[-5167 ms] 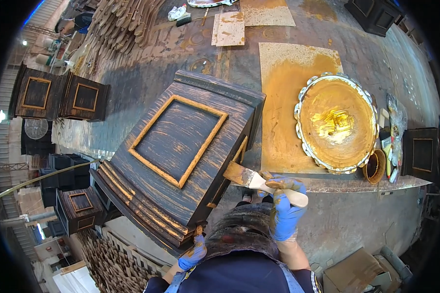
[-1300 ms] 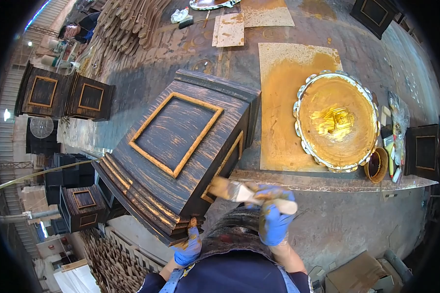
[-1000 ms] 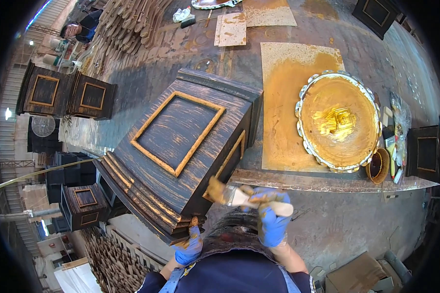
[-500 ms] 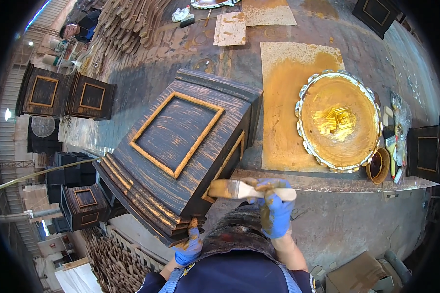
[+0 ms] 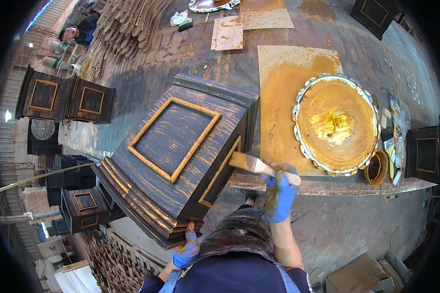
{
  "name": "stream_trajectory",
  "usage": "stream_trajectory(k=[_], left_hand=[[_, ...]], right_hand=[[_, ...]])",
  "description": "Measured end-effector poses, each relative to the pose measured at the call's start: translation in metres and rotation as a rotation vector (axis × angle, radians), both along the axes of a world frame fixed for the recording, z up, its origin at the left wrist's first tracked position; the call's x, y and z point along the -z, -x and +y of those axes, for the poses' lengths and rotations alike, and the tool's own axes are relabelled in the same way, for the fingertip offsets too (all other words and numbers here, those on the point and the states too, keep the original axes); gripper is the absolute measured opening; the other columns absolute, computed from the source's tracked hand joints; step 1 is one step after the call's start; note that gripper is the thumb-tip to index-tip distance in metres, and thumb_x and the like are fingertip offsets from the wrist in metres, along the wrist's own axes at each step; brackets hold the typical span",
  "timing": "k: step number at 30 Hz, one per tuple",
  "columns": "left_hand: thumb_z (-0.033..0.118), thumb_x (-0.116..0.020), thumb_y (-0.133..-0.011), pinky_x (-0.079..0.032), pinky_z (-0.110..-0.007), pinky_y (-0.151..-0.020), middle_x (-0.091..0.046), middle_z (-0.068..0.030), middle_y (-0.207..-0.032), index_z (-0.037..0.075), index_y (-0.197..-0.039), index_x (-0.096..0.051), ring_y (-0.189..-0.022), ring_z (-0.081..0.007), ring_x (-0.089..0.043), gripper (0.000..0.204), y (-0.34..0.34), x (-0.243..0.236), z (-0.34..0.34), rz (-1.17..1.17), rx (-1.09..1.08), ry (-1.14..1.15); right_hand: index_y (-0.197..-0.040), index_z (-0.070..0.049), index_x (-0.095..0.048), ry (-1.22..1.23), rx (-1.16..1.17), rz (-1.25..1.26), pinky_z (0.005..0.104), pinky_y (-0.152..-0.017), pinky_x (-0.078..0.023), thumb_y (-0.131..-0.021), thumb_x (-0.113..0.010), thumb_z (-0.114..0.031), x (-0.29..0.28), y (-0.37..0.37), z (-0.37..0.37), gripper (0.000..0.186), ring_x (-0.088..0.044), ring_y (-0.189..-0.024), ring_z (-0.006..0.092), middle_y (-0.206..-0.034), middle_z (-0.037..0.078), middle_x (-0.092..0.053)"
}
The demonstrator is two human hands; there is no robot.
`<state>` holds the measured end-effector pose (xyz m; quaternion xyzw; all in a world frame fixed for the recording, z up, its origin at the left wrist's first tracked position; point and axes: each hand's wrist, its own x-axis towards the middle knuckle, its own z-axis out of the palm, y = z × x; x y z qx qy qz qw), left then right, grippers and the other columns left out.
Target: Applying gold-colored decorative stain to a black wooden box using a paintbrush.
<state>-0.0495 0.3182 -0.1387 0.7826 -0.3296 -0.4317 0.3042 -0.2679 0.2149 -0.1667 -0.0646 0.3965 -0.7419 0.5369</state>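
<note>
A black wooden pedestal (image 5: 146, 168) with worn streaks and gold-trimmed square panels lies tilted on the work table, its stepped moulding toward the lower left. My left hand (image 5: 186, 252), in a stained blue glove, grips the moulding's near corner; some fingers are hidden beneath. In my right hand (image 5: 280, 195), also gloved and smeared with gold-brown paint, is a wide flat paintbrush (image 5: 254, 164). Its bristles touch the gold trim of the pedestal's right side panel. To the right sits a round scallop-edged tray (image 5: 322, 146) coated with gold paint, brightest in the middle.
Paint-stained board (image 5: 278, 132) lies under the tray. A small bowl of dark liquid (image 5: 376, 168) and bagged brushes (image 5: 398, 127) are at the right. More dark pedestals (image 5: 44, 95) stand left. Piled wooden pieces (image 5: 127, 29) and another person (image 5: 78, 31) are at the far left.
My right hand has moved the brush up and away along the side panel's trim, from its near end toward the middle. My left hand keeps its hold on the corner.
</note>
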Motion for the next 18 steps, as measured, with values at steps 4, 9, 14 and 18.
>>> stream_trajectory(k=[4, 9, 14, 18], left_hand=[[0.015, -0.042, -0.084, -0.039, -0.039, -0.089, -0.049, -0.0148, -0.114, -0.002, -0.111, -0.05, -0.105, -0.0251, -0.047, 0.032, 0.004, -0.003, -0.004, 0.006, -0.049, -0.015], [0.014, -0.042, -0.084, -0.041, -0.038, -0.086, -0.052, -0.0149, -0.111, -0.003, -0.109, -0.052, -0.102, -0.0241, -0.049, 0.032, 0.009, -0.006, -0.009, 0.01, -0.118, -0.05], [0.014, -0.044, -0.083, -0.043, -0.037, -0.084, -0.054, -0.0141, -0.108, -0.004, -0.107, -0.054, -0.1, -0.0229, -0.051, 0.031, 0.007, -0.005, -0.003, -0.01, -0.13, 0.0], [0.015, -0.049, -0.081, -0.045, -0.034, -0.079, -0.056, -0.0117, -0.103, -0.001, -0.105, -0.054, -0.091, -0.0223, -0.054, 0.029, 0.005, 0.004, -0.005, -0.047, -0.062, 0.127]], right_hand=[[-0.093, 0.0, -0.049, 0.055, -0.046, -0.049, 0.0289, -0.066, -0.05, -0.078, -0.057, -0.017, 0.004, 0.0, 0.001, 0.024, -0.056, -0.092, 0.0283, -0.09, 0.016, -0.057], [-0.094, -0.004, -0.049, -0.059, 0.046, -0.002, 0.0262, -0.067, -0.05, -0.077, -0.061, -0.021, 0.003, 0.001, -0.003, 0.027, -0.056, -0.09, 0.0243, -0.092, 0.011, -0.055], [-0.096, -0.005, -0.049, 0.02, -0.05, 0.075, 0.0277, -0.068, -0.05, -0.078, -0.059, -0.018, -0.001, -0.001, 0.002, 0.024, -0.056, -0.089, 0.0213, -0.092, 0.009, -0.054], [-0.093, 0.002, -0.047, 0.01, 0.136, 0.106, 0.031, -0.066, -0.048, -0.08, -0.054, -0.012, -0.01, -0.008, 0.014, 0.02, -0.056, -0.089, 0.0266, -0.09, 0.016, -0.056]])
